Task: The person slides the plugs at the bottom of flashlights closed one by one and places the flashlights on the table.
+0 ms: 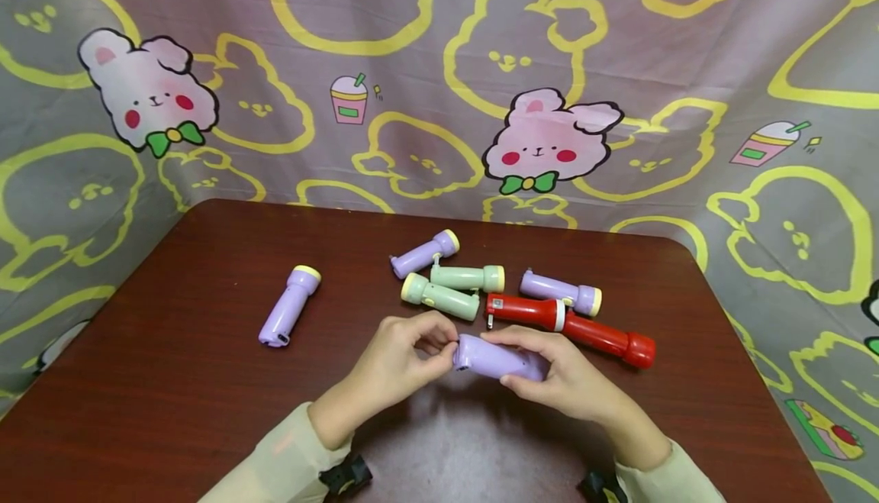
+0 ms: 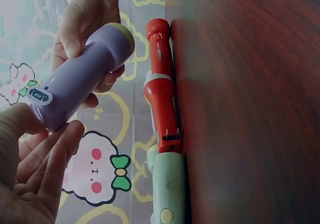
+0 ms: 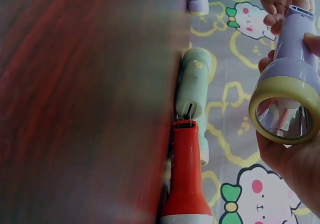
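A purple flashlight [image 1: 496, 358] with a pale yellow lens rim is held up above the near part of the table. My right hand [image 1: 559, 373] grips its body close to the head, thumb on one side and fingers on the other. At the tail end, my left hand [image 1: 405, 354] pinches with thumb and fingertips. In the left wrist view a dark slot in a pale surround shows on the tail of the purple flashlight [image 2: 75, 83]. The clear lens faces the camera in the right wrist view, within the yellow rim [image 3: 260, 103].
Behind the hands lie two green flashlights [image 1: 467, 278], two red flashlights [image 1: 525, 311] end to end, and purple flashlights [image 1: 422, 256] at either side. Another purple flashlight [image 1: 290, 308] lies apart at the left. A patterned curtain [image 1: 412, 91] surrounds the brown table [image 1: 172, 381].
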Demonstrator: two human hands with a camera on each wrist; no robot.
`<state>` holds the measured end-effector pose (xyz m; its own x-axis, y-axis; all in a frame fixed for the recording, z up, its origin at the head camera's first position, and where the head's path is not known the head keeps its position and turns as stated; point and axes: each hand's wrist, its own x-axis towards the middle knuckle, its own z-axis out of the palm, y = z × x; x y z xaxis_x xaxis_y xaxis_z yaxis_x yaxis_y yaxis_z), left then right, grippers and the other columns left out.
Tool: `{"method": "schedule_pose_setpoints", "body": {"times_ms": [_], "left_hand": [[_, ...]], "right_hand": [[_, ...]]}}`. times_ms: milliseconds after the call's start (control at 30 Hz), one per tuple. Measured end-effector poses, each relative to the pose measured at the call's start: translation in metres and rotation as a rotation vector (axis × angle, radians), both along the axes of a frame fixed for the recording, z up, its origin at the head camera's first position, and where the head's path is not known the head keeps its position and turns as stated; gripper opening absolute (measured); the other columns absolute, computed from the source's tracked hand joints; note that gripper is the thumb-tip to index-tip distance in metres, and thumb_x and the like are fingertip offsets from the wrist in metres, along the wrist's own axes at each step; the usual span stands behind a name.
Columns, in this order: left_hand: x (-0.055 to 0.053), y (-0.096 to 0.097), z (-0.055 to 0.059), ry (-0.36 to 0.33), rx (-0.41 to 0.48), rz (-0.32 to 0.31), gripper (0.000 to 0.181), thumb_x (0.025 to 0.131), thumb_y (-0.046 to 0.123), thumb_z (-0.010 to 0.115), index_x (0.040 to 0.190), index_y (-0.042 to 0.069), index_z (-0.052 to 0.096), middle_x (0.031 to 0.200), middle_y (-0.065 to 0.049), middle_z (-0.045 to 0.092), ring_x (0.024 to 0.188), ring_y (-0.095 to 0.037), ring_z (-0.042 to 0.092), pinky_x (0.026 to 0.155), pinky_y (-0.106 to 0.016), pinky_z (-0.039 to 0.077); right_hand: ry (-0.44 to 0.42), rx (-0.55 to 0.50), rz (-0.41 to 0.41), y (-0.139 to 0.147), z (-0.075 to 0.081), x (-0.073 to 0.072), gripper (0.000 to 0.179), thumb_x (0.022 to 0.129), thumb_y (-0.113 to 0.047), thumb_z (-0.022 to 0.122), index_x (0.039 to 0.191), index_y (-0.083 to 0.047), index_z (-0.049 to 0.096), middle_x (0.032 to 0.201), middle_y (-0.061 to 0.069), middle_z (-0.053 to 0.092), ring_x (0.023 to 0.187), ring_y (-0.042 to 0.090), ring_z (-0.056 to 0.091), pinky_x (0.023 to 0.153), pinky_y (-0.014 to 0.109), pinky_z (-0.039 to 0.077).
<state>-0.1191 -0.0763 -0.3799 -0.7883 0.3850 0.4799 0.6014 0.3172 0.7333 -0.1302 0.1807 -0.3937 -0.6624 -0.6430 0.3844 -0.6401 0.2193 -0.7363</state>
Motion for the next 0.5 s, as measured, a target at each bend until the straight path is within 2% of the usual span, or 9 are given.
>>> {"method": "schedule_pose_setpoints", "body": {"times_ms": [200,500], "left_hand": [[0.0,-0.0011,-0.0018,-0.031,0.011,0.014,0.008,0.083,-0.002,0.07,0.086,0.005,0.068,0.079,-0.004,0.073,0.07,-0.004,0.068,0.064,-0.018,0.057],[-0.001,-0.0042,-0.0012,-0.069,-0.008,-0.028,0.006,0.086,-0.001,0.069,0.09,0.004,0.068,0.083,-0.004,0.073,0.074,-0.006,0.069,0.068,-0.02,0.058]], "right_hand": [[-0.005,0.011,-0.012,-0.0015,0.0005,-0.0011,0.049,0.083,-0.001,0.076,0.128,-0.013,0.065,0.123,0.002,0.07,0.109,0.006,0.063,0.092,0.022,0.049],[-0.003,0.003,-0.018,0.0,-0.0017,-0.0003,0.05,0.081,0.0,0.077,0.128,-0.013,0.065,0.122,0.003,0.071,0.107,0.006,0.064,0.092,0.018,0.048]]}}
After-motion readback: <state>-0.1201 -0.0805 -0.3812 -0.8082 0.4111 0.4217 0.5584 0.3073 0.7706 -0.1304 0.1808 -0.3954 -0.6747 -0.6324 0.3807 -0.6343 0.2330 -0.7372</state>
